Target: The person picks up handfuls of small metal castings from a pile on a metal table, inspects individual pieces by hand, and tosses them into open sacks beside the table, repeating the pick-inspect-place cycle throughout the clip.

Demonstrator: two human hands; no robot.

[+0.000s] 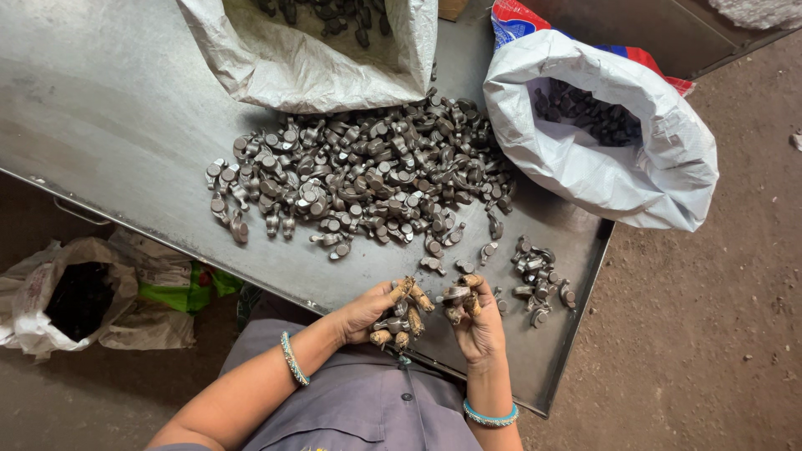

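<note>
Lower centre of the frame: 2 hands work at the near edge of a grey metal tabletop (109, 125). Fingertips are wrapped in brownish tape or cots.

Left hand (376, 316): fingers curled shut around several small dark metal parts (393, 324), a cluster held against the palm. Grip is closed on them, with 1 or 2 fingertips lifted above.

Right hand (478, 321): thumb and forefinger pinched together on a single metal part (455, 294), held up between the 2 hands. How tightly it clamps is hard to read at this size.

Main pile of like parts (359, 179) sits mid-frame on the tabletop, well apart from the hands. A smaller group (539, 280) lies just right of the right hand, near the tabletop's edge.

2 white woven sacks stand open: one at upper centre (251, 58), one at upper right (660, 159), both with dark parts inside. A crumpled bag (50, 292) lies on the floor at lower left.

Judgement on handling: the parts are small and slippery-looking, so a firm pinch on the single piece, turned over the tabletop rather than over the lap, would keep a dropped one from rolling away. The full left hand should stay cupped.
</note>
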